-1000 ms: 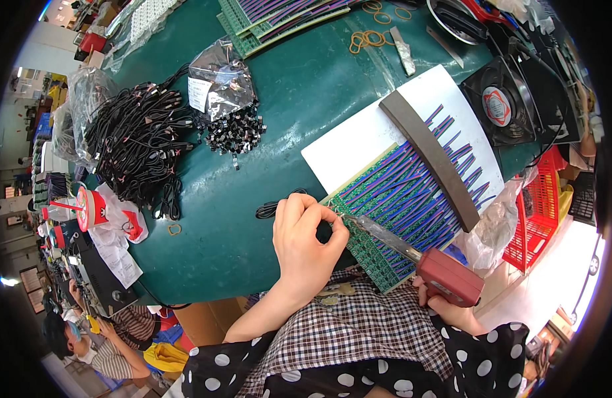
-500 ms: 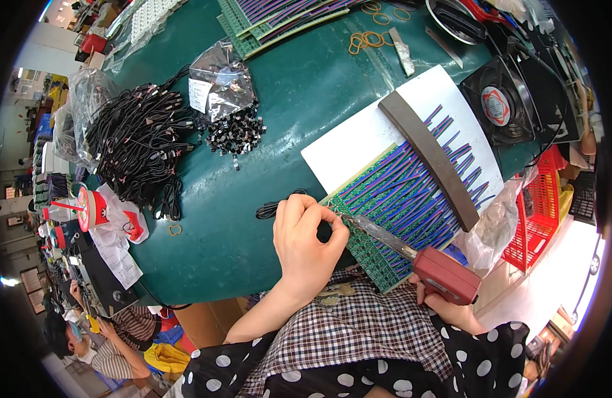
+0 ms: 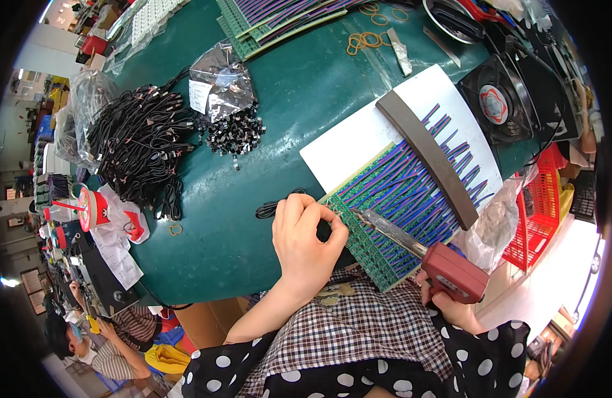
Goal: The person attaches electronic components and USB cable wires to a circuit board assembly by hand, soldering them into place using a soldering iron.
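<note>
My left hand (image 3: 306, 240) is closed in a pinch at the near left corner of a green circuit board panel (image 3: 360, 247). A thin black cable (image 3: 269, 210) runs from a small coil behind the hand to its fingers; the gripped end is mostly hidden, with fine wire tips just past the fingertips. In my right hand (image 3: 452, 310) is a soldering gun (image 3: 456, 272) with a dark red body. Its metal shaft points up and left, the tip over the board, apart from my left fingers. Rows of blue and purple wires (image 3: 392, 192) lie across the panel.
A dark curved bar (image 3: 428, 159) presses across the wires, over a white sheet (image 3: 342, 156). Black cables (image 3: 140, 142) heap at left, beside small connectors (image 3: 236, 132) and a bag. A fan (image 3: 495, 103) stands right, above a red basket (image 3: 528, 225). Another person (image 3: 114, 345) works at lower left.
The soldering gun has drawn back to the right and slightly down, its tip now farther from my left fingers. My left hand stays nearly in place.
</note>
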`<state>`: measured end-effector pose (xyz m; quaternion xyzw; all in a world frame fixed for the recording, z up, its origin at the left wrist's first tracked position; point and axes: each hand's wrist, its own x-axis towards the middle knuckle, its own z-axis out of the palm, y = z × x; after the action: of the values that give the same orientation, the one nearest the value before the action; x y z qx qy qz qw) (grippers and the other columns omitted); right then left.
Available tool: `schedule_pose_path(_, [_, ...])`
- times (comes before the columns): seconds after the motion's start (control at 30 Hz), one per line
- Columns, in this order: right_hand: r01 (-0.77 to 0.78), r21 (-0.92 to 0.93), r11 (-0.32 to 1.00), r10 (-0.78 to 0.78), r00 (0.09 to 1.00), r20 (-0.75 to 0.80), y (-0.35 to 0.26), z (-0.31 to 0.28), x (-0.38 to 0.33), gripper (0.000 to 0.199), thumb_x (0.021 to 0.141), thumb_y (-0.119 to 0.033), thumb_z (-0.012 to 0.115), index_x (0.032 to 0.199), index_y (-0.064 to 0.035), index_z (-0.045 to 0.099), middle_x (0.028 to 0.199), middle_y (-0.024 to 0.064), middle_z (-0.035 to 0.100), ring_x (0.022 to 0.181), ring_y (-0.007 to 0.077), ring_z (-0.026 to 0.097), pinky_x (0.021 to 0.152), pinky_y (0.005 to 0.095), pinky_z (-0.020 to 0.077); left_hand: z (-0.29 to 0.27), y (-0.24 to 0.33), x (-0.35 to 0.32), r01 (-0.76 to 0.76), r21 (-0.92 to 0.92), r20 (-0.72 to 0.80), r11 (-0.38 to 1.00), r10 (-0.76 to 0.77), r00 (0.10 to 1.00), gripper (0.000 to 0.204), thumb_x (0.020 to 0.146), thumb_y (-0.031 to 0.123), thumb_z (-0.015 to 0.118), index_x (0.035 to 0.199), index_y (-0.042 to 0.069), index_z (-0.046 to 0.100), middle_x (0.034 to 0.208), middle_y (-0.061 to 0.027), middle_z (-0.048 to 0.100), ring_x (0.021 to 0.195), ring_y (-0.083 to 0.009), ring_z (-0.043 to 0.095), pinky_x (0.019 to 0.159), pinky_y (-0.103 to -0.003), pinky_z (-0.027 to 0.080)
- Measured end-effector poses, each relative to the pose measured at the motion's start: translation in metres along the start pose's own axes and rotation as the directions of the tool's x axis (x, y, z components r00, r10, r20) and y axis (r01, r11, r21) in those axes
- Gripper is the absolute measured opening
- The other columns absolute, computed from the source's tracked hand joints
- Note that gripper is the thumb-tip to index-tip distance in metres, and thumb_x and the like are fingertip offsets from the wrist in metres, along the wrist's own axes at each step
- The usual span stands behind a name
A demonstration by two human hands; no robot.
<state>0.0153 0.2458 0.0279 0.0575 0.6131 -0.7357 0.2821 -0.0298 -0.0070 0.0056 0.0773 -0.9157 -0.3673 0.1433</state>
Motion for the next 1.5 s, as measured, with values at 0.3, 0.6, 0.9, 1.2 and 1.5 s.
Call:
schedule_pose_path(0.3, [0.037, -0.031, 0.999, -0.034, 0.994, 0.103, 0.004, -0.006, 0.0, 0.065, 0.083, -0.028, 0.067, 0.132, 0.0009, 0.035, 0.106, 0.0179, 0.056, 0.064, 0.0168, 0.055, 0.055, 0.0249, 0.0461, -0.001, -0.008, -0.003, -0.13, -0.068, -0.051, 0.989, 0.126, 0.991, 0.015, 0.061, -0.002, 0.068, 0.072, 0.003, 0.06, 0.078, -0.0064, 0.051, 0.074, -0.0212, 0.049, 0.064, -0.031, 0.039])
schedule_pose_path(0.6, [-0.031, -0.089, 0.995, 0.035, 0.998, 0.045, -0.005, -0.003, -0.004, 0.069, 0.081, -0.033, 0.07, 0.131, 0.002, 0.037, 0.106, 0.0161, 0.057, 0.068, 0.0166, 0.056, 0.056, 0.0247, 0.0459, -0.009, -0.018, 0.008, -0.322, -0.115, 0.099, 0.94, 0.333, 0.938, 0.019, 0.058, -0.003, 0.069, 0.073, 0.005, 0.061, 0.076, -0.0057, 0.054, 0.071, -0.0225, 0.052, 0.062, -0.033, 0.043])
schedule_pose_path(0.9, [-0.023, -0.161, 0.987, 0.039, 0.995, 0.097, -0.001, -0.006, -0.004, 0.065, 0.081, -0.032, 0.071, 0.126, 0.0033, 0.041, 0.093, 0.0123, 0.058, 0.068, 0.0158, 0.055, 0.058, 0.0268, 0.0444, -0.016, -0.004, 0.014, -0.184, -0.049, 0.232, 0.982, 0.191, 0.954, 0.018, 0.059, -0.002, 0.068, 0.071, 0.005, 0.056, 0.078, -0.0057, 0.054, 0.074, -0.0234, 0.052, 0.064, -0.033, 0.043])
schedule_pose_path(1.2, [-0.008, -0.109, 0.994, 0.014, 0.999, 0.05, 0.007, -0.011, -0.006, 0.068, 0.068, -0.005, 0.072, 0.129, 0.0037, 0.044, 0.087, 0.0086, 0.064, 0.071, 0.0109, 0.06, 0.066, 0.0241, 0.0485, -0.016, -0.003, 0.016, -0.175, -0.042, 0.253, 0.984, 0.18, 0.951, 0.018, 0.06, -0.003, 0.067, 0.071, 0.004, 0.056, 0.078, -0.0058, 0.054, 0.075, -0.0237, 0.053, 0.065, -0.033, 0.044])
schedule_pose_path(1.5, [0.02, 0.12, 0.993, -0.019, 1.0, -0.007, -0.003, -0.001, -0.008, 0.059, 0.074, -0.005, 0.068, 0.127, 0.0032, 0.042, 0.102, 0.0119, 0.061, 0.072, 0.0159, 0.058, 0.064, 0.0271, 0.0482, -0.02, -0.001, 0.021, -0.154, -0.05, 0.29, 0.987, 0.162, 0.943, 0.015, 0.062, -0.001, 0.067, 0.071, 0.005, 0.056, 0.078, -0.0061, 0.053, 0.076, -0.0243, 0.053, 0.065, -0.034, 0.045])
